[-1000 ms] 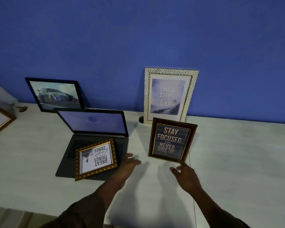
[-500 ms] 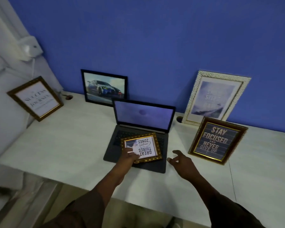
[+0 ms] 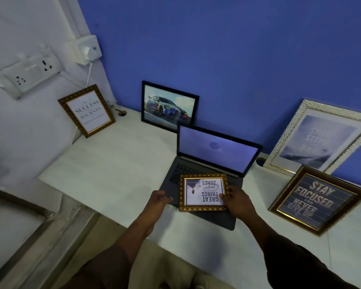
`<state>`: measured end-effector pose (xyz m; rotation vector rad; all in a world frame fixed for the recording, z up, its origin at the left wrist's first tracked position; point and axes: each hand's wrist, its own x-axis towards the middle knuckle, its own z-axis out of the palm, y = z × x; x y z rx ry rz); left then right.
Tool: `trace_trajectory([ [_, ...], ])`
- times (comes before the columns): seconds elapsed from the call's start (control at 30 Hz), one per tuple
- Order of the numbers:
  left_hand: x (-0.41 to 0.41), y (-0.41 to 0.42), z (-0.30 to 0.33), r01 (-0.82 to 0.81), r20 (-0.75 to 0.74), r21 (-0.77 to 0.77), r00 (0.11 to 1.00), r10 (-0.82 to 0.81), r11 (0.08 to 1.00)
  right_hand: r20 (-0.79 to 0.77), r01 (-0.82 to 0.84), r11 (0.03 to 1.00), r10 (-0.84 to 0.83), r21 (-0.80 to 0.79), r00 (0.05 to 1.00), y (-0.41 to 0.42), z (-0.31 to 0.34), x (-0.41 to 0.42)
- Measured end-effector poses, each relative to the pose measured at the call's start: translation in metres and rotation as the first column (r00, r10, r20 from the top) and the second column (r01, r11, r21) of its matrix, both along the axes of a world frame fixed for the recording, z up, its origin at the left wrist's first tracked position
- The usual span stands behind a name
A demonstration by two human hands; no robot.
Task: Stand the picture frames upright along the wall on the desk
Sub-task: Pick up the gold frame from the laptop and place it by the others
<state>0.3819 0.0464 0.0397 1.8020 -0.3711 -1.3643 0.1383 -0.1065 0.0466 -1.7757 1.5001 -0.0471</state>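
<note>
A small gold frame reading "Great things" [image 3: 203, 192] lies upside down on the open laptop's keyboard. My right hand [image 3: 237, 202] grips its right edge, thumb on the glass. My left hand [image 3: 159, 202] is at its left edge, fingers curled, just touching or short of the frame. A dark "Stay focused" frame [image 3: 317, 200] stands tilted at the right, in front of a white textured frame [image 3: 319, 137] leaning on the blue wall. A black car-picture frame [image 3: 168, 105] leans on the wall behind the laptop. A gold "Success" frame [image 3: 87, 111] leans on the white side wall.
The open laptop [image 3: 208, 163] sits mid-desk on the white desk [image 3: 113, 170]. A socket strip [image 3: 29, 74] and a plug box [image 3: 88, 50] hang on the left wall. Cable holes [image 3: 122, 113] sit at the desk's back. The desk's front edge runs just below my hands.
My view swung left. My right hand left the "Stay focused" frame's side and took hold of the small gold frame's right edge; my left hand slid to its left edge.
</note>
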Motion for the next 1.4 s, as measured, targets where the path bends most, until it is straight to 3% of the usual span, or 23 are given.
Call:
trace_trajectory([
  [0.2, -0.018, -0.025, -0.012, -0.007, -0.004, 0.085, 1.000, 0.008, 0.996, -0.002, -0.005, 0.998, 0.005, 0.064, 1.000, -0.024, -0.019, -0.003],
  [0.47, -0.049, -0.054, -0.027, -0.009, -0.020, 0.138, 1.000, 0.012, 0.990, 0.019, -0.143, 0.981, 0.142, 0.134, 0.990, -0.048, -0.045, -0.012],
  [0.67, -0.049, -0.064, -0.032, -0.103, -0.011, 0.155, 0.994, 0.106, 0.982, 0.041, -0.098, 0.985, 0.093, 0.140, 0.995, -0.060, -0.059, -0.003],
  [0.77, -0.051, -0.067, -0.032, -0.088, 0.003, 0.133, 0.996, 0.089, 0.987, 0.168, -0.001, 0.993, -0.019, 0.115, 0.986, -0.067, -0.058, 0.003],
  [0.87, -0.047, -0.067, -0.030, -0.069, 0.025, 0.134, 0.997, 0.067, 0.989, 0.352, 0.065, 0.961, -0.162, 0.270, 0.922, -0.078, -0.052, 0.011],
  [1.0, -0.037, -0.072, -0.023, -0.025, 0.112, 0.149, 0.994, 0.008, 0.989, 0.446, -0.014, 0.958, -0.121, 0.288, 0.887, -0.087, -0.036, 0.025],
  [1.07, -0.033, -0.077, -0.004, -0.009, 0.251, 0.115, 0.968, -0.021, 0.993, 0.471, -0.082, 0.966, -0.045, 0.247, 0.881, -0.086, -0.020, 0.035],
  [1.2, -0.015, -0.088, 0.044, 0.053, 0.578, -0.003, 0.815, -0.042, 0.999, 0.498, -0.294, 0.946, 0.191, 0.138, 0.846, -0.086, 0.012, 0.060],
  [1.3, 0.003, -0.082, 0.073, 0.253, 0.816, -0.037, 0.566, -0.117, 0.967, 0.498, -0.428, 0.901, 0.340, 0.070, 0.798, -0.079, 0.039, 0.084],
  [1.4, 0.024, -0.072, 0.095, 0.479, 0.926, 0.109, 0.269, -0.264, 0.871, 0.485, -0.544, 0.839, 0.469, 0.015, 0.738, -0.066, 0.062, 0.113],
])
